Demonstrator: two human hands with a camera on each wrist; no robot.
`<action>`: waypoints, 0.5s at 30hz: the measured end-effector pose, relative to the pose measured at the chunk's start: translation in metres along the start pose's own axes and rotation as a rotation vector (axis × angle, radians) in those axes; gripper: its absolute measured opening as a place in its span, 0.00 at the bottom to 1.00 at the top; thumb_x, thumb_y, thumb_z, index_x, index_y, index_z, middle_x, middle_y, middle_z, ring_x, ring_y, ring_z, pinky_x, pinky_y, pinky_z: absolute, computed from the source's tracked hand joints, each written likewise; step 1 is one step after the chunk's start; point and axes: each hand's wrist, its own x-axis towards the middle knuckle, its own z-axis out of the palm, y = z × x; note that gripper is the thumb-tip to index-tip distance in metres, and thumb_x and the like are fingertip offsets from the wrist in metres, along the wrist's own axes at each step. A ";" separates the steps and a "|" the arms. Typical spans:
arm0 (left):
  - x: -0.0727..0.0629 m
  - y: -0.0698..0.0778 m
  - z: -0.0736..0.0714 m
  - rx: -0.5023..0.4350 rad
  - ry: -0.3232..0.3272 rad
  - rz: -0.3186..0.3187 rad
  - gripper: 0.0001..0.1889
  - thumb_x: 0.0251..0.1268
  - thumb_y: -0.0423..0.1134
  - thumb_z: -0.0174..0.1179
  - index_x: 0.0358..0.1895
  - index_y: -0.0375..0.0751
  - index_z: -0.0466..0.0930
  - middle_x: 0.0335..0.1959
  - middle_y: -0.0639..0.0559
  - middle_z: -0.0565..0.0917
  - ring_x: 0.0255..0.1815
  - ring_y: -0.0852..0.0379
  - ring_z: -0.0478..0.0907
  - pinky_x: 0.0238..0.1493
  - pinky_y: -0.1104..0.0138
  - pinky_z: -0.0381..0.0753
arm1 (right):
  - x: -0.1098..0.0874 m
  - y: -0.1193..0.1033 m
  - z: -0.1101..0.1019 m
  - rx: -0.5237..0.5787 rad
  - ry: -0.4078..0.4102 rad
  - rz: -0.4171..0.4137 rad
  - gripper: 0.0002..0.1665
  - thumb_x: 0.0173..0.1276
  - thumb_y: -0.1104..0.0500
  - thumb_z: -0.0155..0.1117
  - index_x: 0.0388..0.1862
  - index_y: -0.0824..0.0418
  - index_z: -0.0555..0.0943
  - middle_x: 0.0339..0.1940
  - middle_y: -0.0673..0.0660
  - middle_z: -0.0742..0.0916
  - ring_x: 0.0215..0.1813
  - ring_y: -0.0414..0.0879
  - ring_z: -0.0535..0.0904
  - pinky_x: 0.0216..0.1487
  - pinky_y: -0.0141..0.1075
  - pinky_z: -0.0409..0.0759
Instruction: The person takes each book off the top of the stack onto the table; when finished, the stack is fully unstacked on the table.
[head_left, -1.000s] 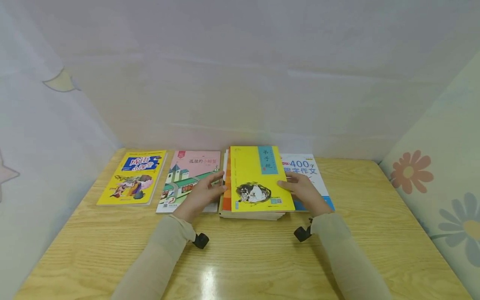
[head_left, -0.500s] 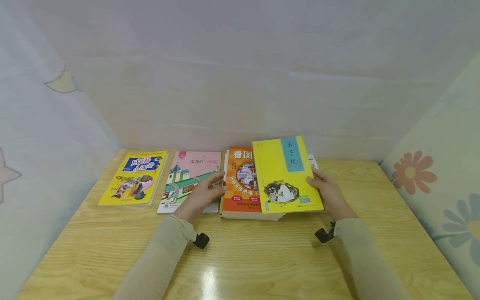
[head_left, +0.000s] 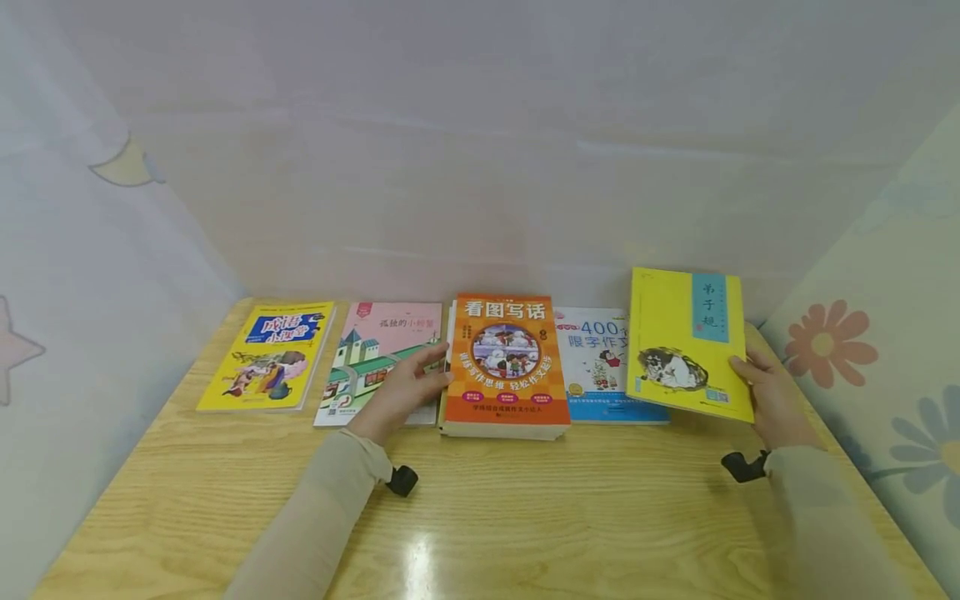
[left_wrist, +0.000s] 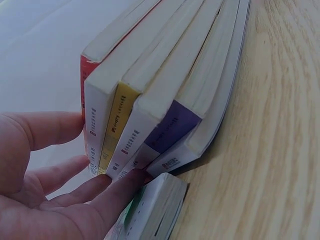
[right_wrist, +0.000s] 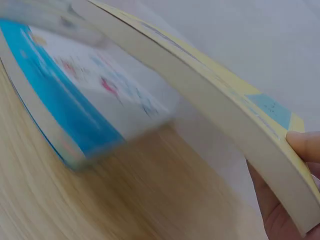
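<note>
My right hand (head_left: pixel 776 396) pinches the right edge of a yellow book (head_left: pixel 675 342) with a blue title strip, thumb on the cover and fingers underneath. In the right wrist view the yellow book (right_wrist: pixel 220 105) is raised above the table and bends slightly. My left hand (head_left: pixel 405 387) touches the left side of a stack of books topped by an orange book (head_left: pixel 510 400). Seen from the left wrist, the fingertips of that hand (left_wrist: pixel 65 190) lie against the spines of the stacked books (left_wrist: pixel 145 115), fingers fairly straight.
Left of the stack lie a pink book (head_left: pixel 393 321) and a yellow book with a blue title (head_left: pixel 262 367). A white and blue book (head_left: pixel 600 367) lies just right of the stack. The wooden table (head_left: pixel 480 517) meets a cloth-covered wall (head_left: pixel 480 167) behind.
The yellow book has left the top of the stack and moved right in my right hand, uncovering the orange book and then the white and blue one. My left hand stays in place.
</note>
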 end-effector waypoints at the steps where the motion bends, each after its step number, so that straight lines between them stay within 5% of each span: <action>1: 0.000 0.000 0.000 0.003 0.000 0.001 0.34 0.74 0.39 0.61 0.79 0.51 0.60 0.79 0.45 0.61 0.75 0.43 0.65 0.71 0.51 0.70 | 0.000 -0.002 -0.010 -0.006 0.006 0.007 0.44 0.78 0.55 0.60 0.85 0.47 0.51 0.41 0.44 0.89 0.41 0.38 0.87 0.40 0.32 0.87; 5: -0.002 -0.002 -0.002 0.023 -0.005 0.010 0.33 0.74 0.40 0.60 0.79 0.51 0.61 0.79 0.47 0.61 0.76 0.42 0.61 0.71 0.49 0.69 | 0.005 -0.006 -0.044 -0.031 0.001 0.012 0.44 0.78 0.56 0.58 0.84 0.45 0.47 0.40 0.44 0.89 0.40 0.38 0.87 0.38 0.32 0.87; 15: 0.000 -0.003 -0.001 0.018 -0.009 0.027 0.33 0.73 0.40 0.61 0.78 0.52 0.62 0.78 0.48 0.62 0.78 0.43 0.57 0.72 0.49 0.67 | 0.020 -0.021 -0.085 -0.410 -0.034 0.049 0.44 0.80 0.51 0.56 0.84 0.49 0.45 0.37 0.39 0.87 0.35 0.39 0.87 0.36 0.33 0.87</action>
